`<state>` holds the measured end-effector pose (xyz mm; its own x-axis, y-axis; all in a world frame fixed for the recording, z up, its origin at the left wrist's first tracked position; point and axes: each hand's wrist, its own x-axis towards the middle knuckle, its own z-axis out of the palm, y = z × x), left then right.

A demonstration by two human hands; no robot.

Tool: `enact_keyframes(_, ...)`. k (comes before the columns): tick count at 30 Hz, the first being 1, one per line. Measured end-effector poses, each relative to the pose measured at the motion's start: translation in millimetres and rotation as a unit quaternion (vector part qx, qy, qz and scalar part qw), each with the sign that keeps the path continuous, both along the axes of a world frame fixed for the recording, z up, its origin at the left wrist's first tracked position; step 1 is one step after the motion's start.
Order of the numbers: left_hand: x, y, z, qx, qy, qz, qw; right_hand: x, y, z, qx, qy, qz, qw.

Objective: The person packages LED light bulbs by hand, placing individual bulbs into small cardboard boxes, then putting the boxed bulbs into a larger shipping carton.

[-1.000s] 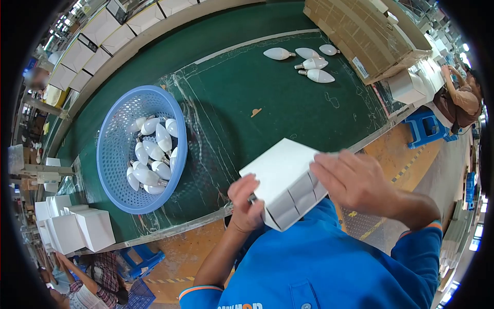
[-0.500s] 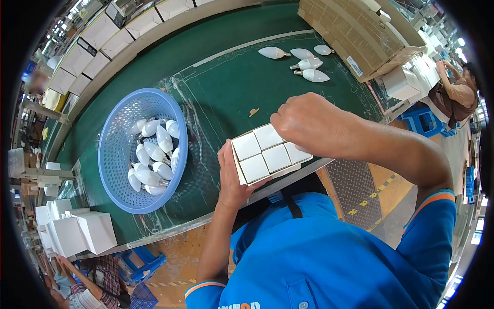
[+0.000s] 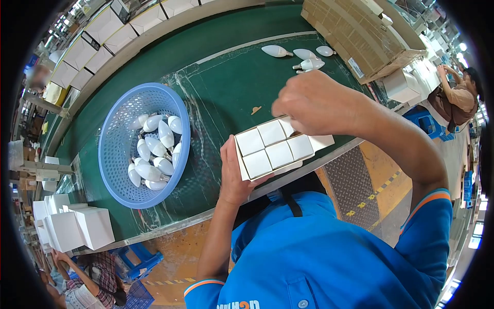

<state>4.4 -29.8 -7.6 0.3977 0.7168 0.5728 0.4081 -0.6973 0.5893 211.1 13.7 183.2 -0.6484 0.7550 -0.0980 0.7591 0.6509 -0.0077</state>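
Note:
My left hand (image 3: 236, 177) grips the near left side of an open white carton (image 3: 244, 169) at the table's front edge. Several small white boxes (image 3: 257, 164) are packed in it in rows, tops facing up. Over the carton's far right corner is my right hand (image 3: 319, 105), its fingers pinched together at one of the small boxes. A dark gap shows under those fingertips; whatever they pinch is hidden. To the left, a blue perforated basket (image 3: 110, 177) holds several white candle-shaped bulbs (image 3: 165, 135).
Several loose bulbs (image 3: 277, 51) lie on the green table (image 3: 221, 92) beyond my right hand. A brown cardboard box (image 3: 355, 36) stands behind them. White boxes (image 3: 95, 229) stand at the front left. Co-workers sit at the far left and right.
My right hand has shifted slightly up and right, exposing more small boxes and a dark gap. A white carton flap now shows at the right. The left hand keeps its grip.

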Motion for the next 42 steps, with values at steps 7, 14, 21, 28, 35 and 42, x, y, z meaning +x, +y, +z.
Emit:
enact_keyframes(7, -2, 0, 1, -0.03, -0.001, -0.008, 1.0, -15, -3, -14, -0.056, 0.035, 0.045, 0.997)
enact_keyframes(14, -1, -1, 2, -0.028, -0.021, -0.013, 0.999, -32, -4, -9, -0.031, 0.016, 0.051, 0.998)
enact_keyframes(21, -1, -3, 11, -0.057, -0.033, -0.016, 0.998, -38, -16, -16, 0.005, -0.008, 0.054, 0.998)
enact_keyframes(28, 0, -2, 5, -0.016, -0.033, -0.016, 0.999, -38, -8, -15, 0.027, -0.01, 0.051, 0.998)
enact_keyframes(35, 1, -4, 6, -0.018, -0.018, -0.007, 1.0, -48, 2, 2, 0.037, 0.114, 0.071, 0.99)
enact_keyframes(42, 1, -2, 10, -0.049, -0.05, -0.02, 0.997, -59, 0, -13, -0.03, 0.062, 0.064, 0.996)
